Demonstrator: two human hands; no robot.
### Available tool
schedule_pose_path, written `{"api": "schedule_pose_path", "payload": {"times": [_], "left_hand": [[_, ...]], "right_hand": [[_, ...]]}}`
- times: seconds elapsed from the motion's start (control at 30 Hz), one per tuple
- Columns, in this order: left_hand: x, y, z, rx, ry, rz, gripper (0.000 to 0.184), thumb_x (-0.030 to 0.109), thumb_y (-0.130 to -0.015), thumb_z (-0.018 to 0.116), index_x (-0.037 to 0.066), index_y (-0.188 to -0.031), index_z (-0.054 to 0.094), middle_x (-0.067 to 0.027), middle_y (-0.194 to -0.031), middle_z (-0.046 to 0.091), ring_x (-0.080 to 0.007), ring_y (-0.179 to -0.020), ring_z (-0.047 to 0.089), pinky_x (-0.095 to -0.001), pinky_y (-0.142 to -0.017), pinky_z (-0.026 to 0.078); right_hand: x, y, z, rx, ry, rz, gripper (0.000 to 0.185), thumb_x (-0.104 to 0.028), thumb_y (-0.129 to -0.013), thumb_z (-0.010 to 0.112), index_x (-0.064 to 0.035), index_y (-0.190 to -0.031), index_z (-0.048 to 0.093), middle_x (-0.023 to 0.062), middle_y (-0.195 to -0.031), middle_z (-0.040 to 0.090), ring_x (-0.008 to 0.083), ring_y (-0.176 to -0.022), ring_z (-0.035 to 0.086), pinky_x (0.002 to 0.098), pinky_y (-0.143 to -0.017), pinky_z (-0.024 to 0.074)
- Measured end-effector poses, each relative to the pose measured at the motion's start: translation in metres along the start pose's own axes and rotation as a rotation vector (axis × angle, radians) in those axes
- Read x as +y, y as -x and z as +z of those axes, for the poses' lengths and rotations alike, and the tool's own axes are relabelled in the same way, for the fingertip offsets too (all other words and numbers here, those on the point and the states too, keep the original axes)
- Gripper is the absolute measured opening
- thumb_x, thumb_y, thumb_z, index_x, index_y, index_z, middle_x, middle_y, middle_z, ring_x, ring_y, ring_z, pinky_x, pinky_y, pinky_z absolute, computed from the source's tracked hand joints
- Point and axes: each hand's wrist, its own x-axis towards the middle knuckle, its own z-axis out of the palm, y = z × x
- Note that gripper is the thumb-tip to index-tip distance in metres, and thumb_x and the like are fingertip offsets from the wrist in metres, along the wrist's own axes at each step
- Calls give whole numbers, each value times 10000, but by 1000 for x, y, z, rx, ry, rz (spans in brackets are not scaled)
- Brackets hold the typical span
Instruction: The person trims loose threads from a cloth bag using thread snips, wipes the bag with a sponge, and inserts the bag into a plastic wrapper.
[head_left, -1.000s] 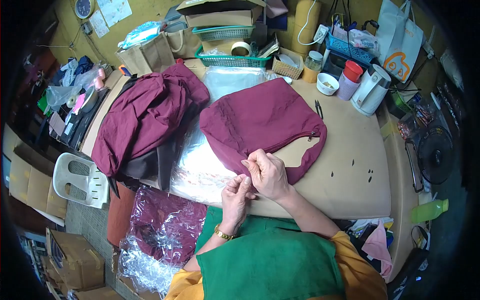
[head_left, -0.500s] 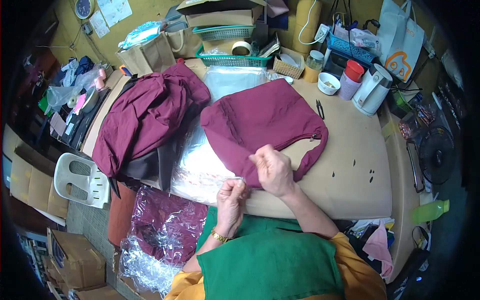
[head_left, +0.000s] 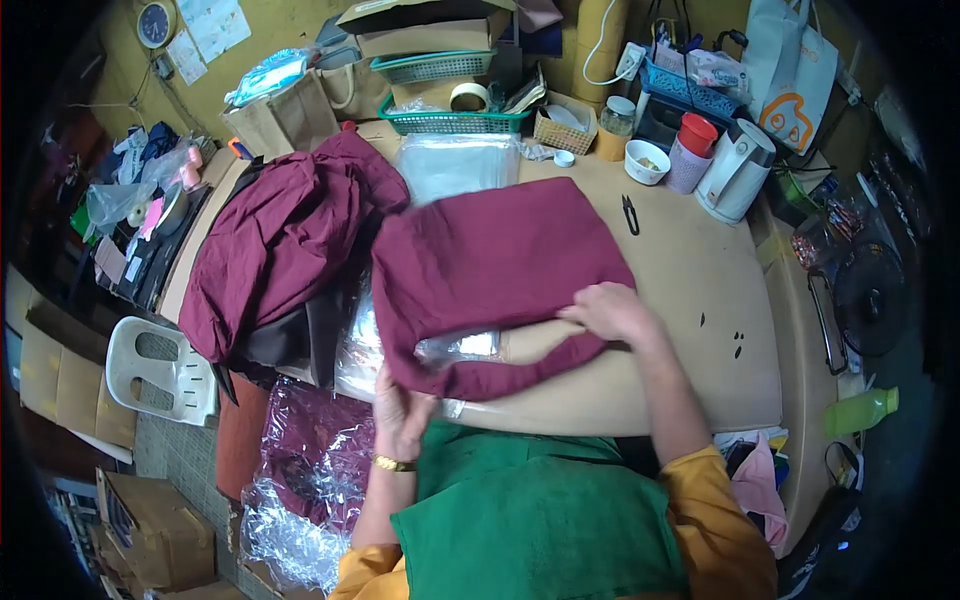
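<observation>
As we look down past the green apron, we see a clear plastic bag with maroon cloth inside, below the near left corner of the worktop. At the near edge, the left hand, with a gold wristwatch at its wrist, touches the left bend of the strap; its fingertips are partly hidden behind the cloth, so we cannot tell how firmly they close. Farther in, the right hand has its thumb and fingers pinched on the lower right corner of the maroon bag, beside the strap's right end. The bag lies across the middle of the worktop, its strap looping toward the near edge. Under its left part we make out clear plastic sheets, which show again beyond its far side. Along the left edge is a crumpled heap of maroon and dark cloth. Past the bag's right far corner we find black snips. By the far right corner stands a white kettle, with a lilac cup and a white bowl to its left. Along the far edge we see a green basket.
</observation>
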Motion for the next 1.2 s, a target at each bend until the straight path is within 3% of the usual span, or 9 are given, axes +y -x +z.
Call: {"api": "schedule_pose_path", "payload": {"times": [0.17, 0.37, 0.43, 0.5, 0.6, 0.83, 0.97, 1.07, 1.2], "left_hand": [[45, -3, -78, -43, -520, 383, 186, 235, -1000, 567, 92, -1118, 551, -13, -886, 610, -94, -692, 594, -293, -609, 538], [-1, 17, 24, -201, -1718, 845, 670, 69, -802, 716, 41, -1386, 387, -128, -1195, 548, -209, -935, 605, -333, -818, 514], [-8, 4, 16, -271, -1668, 568, 651, -103, -759, 613, 43, -1360, 410, -132, -1172, 560, -190, -826, 607, -315, -693, 514], [10, -9, -1, -197, -1580, 521, 580, -98, -766, 596, 29, -1312, 448, -102, -1156, 582, -167, -809, 606, -291, -657, 506], [42, -22, 10, -134, -1593, 730, 426, 50, -835, 617, 6, -1248, 524, -105, -1177, 603, -199, -957, 611, -337, -784, 512], [41, -119, 74, -393, -1797, 600, 697, 430, -875, 691, -55, -1344, 516, -262, -1367, 535, -328, -1304, 502, -395, -1075, 388], [28, -149, 96, -575, -1806, 517, 598, 373, -902, 683, -34, -1321, 553, -217, -1226, 643, -275, -1147, 611, -356, -993, 453], [19, -162, 97, -553, -1755, 329, 511, 308, -923, 677, -20, -1302, 578, -158, -1099, 698, -191, -991, 647, -315, -894, 492], [13, -168, 89, -558, -1682, 292, 362, 240, -946, 656, -30, -1188, 645, -58, -945, 694, -102, -813, 602, -273, -761, 499]], "right_hand": [[4, 65, 0, 313, -204, 313, 310, -332, -874, 669, -27, -843, 716, 232, -811, 679, 384, -833, 667, 502, -786, 496], [-2, 63, 27, 684, -58, 151, 604, -374, -871, 687, -41, -1341, 504, 196, -1419, 487, 357, -1341, 432, 481, -1084, 338], [-4, 67, 59, 310, -41, 167, 738, -377, -837, 719, -41, -1425, 425, 230, -1504, 374, 360, -1389, 379, 505, -1118, 313], [6, 93, 30, 184, -336, -28, 515, -301, -874, 708, 12, -1264, 582, 248, -1281, 595, 303, -1179, 603, 437, -1000, 459], [32, 106, 17, 602, -991, 275, 255, -97, -904, 672, 9, -1134, 636, 48, -914, 668, 74, -764, 603, 247, -741, 509], [102, 49, 53, 659, -1142, 120, 558, -271, -919, 699, -8, -1346, 455, 98, -1254, 533, 135, -1126, 520, 271, -948, 455], [80, 55, 66, 1047, -1337, -287, 571, -297, -873, 752, 1, -1286, 494, 132, -1272, 546, 171, -1152, 542, 314, -964, 456], [64, 60, 68, 1009, -1090, 238, 151, -111, -864, 728, -6, -945, 655, 38, -886, 663, 125, -876, 623, 269, -830, 487], [72, 51, 73, 1018, -1254, 294, 113, -111, -877, 699, -4, -866, 662, 9, -739, 644, 95, -720, 599, 258, -695, 484]]}}
